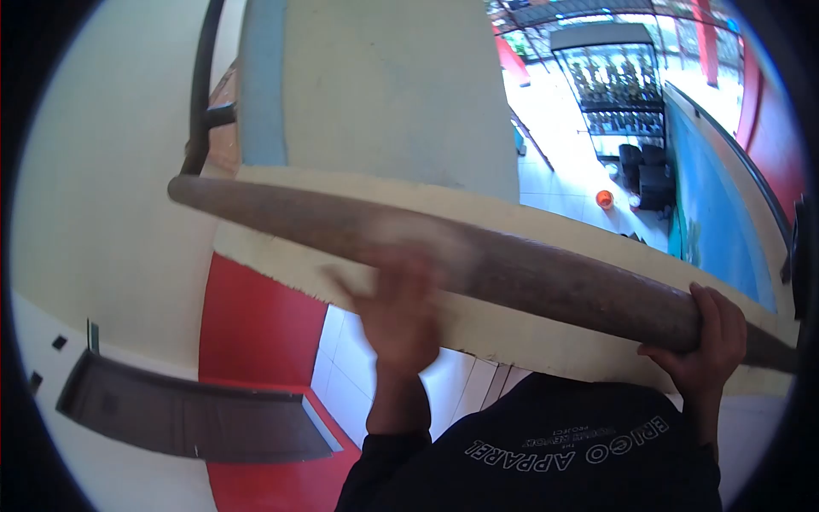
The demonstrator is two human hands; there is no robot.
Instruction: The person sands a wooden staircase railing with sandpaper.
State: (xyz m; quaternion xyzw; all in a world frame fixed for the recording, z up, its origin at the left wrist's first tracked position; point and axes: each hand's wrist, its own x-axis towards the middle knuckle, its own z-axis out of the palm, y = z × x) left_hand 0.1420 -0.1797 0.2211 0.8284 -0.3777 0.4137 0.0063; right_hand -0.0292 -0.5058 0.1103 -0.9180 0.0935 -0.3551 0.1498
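Observation:
A long brown handrail (554,277) runs across the view on top of a cream wall ledge (256,243). My left hand (397,311) is smeared by motion over the rail's middle, its thumb out to the side. Under its fingers a pale, whitish piece (444,243), perhaps a cloth, lies against the rail; its kind is too blurred to make out. Farther right, my right hand (717,337) is closed around the rail, thumb below and fingers over the top.
Beyond the ledge, a glass display case (610,77) holds several trophy-like items. An orange bucket (605,200) stands on the white tiled floor, near black boxes (655,183). At lower left are a red wall (256,324) and a dark brown panel (196,418).

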